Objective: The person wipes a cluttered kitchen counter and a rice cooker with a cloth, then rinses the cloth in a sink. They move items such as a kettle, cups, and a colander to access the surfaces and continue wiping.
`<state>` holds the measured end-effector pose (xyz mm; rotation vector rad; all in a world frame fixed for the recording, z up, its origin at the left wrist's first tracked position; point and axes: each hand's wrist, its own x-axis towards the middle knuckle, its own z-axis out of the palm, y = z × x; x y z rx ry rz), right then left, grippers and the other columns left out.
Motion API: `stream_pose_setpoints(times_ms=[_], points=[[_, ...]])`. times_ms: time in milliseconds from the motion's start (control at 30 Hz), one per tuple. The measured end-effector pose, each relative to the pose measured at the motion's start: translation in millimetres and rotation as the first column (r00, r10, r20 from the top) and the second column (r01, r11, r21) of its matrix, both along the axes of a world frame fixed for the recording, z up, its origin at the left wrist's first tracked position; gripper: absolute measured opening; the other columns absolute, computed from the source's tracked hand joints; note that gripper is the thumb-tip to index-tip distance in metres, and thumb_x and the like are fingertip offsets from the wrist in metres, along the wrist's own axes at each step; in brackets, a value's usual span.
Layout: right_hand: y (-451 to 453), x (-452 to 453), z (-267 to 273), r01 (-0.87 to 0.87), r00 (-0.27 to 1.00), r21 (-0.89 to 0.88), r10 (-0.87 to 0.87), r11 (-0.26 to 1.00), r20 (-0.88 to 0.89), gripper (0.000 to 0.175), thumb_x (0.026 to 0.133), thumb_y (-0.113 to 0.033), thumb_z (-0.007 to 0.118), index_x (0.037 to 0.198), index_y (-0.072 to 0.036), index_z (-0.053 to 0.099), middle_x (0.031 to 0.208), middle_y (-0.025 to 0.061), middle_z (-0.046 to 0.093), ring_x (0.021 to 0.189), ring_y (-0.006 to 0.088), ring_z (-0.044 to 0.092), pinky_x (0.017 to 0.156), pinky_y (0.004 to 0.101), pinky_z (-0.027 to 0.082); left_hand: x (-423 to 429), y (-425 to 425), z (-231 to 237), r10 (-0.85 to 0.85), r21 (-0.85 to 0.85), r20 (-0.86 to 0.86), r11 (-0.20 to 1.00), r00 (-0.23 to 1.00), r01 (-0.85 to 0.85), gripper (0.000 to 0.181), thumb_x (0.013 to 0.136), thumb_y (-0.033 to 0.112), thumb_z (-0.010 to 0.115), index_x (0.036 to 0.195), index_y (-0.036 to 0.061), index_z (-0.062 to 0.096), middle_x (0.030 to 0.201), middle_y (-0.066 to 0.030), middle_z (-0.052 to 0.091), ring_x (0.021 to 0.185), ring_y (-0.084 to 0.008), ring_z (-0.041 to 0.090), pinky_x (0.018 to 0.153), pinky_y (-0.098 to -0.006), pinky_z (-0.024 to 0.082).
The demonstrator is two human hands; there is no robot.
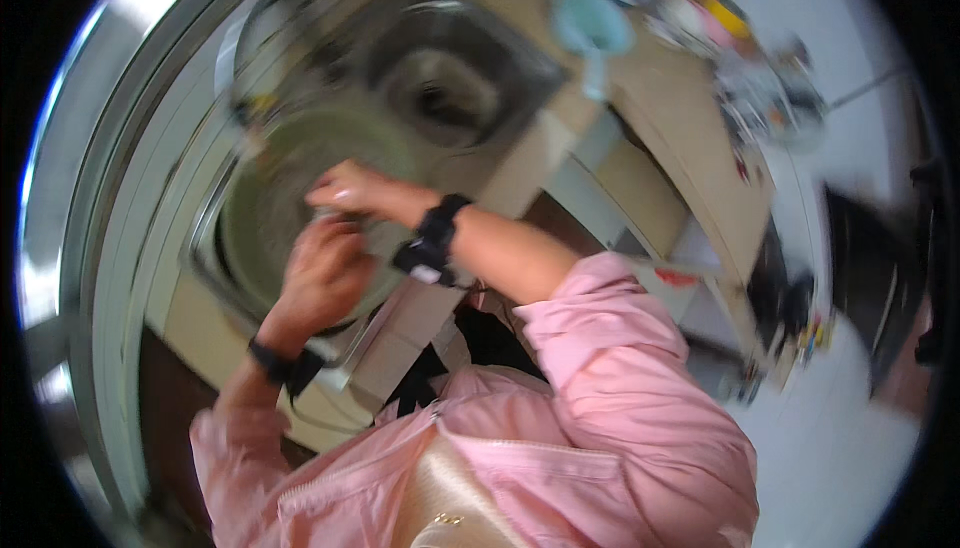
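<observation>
A large pale green basin [251,248] sits in the left bowl of a metal double sink, and greyish water seems to fill it. Both hands are over the basin, close together. My left hand [326,270] has bent fingers near a small, blurred light object between the hands. My right hand [352,189] is curled just above it, its fingers near the same object. Blur hides what the object is and which hand grips it. Each wrist wears a black strap with a small device.
Beside the basin is the second sink bowl [517,60], with a light round thing inside. A pale turquoise dipper [592,22] lies on the beige counter [675,112]. Plastic bags and other items [772,97] stand further right. A faucet hose [240,45] arches behind the basin.
</observation>
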<state>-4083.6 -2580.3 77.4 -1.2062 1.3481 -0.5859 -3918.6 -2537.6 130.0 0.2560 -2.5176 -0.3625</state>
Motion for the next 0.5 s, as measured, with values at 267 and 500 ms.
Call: stream_pose_setpoints(times_ms=[267,500], points=[[114.8,-111.5,92.3,0.393,0.883,-0.267,-0.280,0.880,0.376,0.046,0.081,-0.040,0.073,0.106,-0.002,0.065,0.093,0.0069,0.065,0.089,0.0156,0.059,0.080,0.0308,0.048,-40.1,28.6,41.7,0.410,0.974,0.134,0.113,0.902,-0.196,0.044,0.095,0.026,0.057,0.130,0.0007,0.046,0.122,-0.0098,0.055,0.107,-0.0190,0.055,0.091,-0.0328,0.045],[351.2,-277.4,81.2,0.510,0.771,-0.555,-0.635,0.657,-0.044,0.059,0.072,-0.024,0.078,0.121,-0.002,0.055,0.113,0.0168,0.060,0.102,0.0282,0.058,0.092,0.0368,0.046,-231.1,160.0,85.7,0.500,0.969,-0.235,0.192,0.833,0.158,0.040,0.096,0.024,0.055,0.127,-0.0005,0.047,0.120,-0.0118,0.058,0.106,-0.0205,0.056,0.089,-0.0335,0.046]])
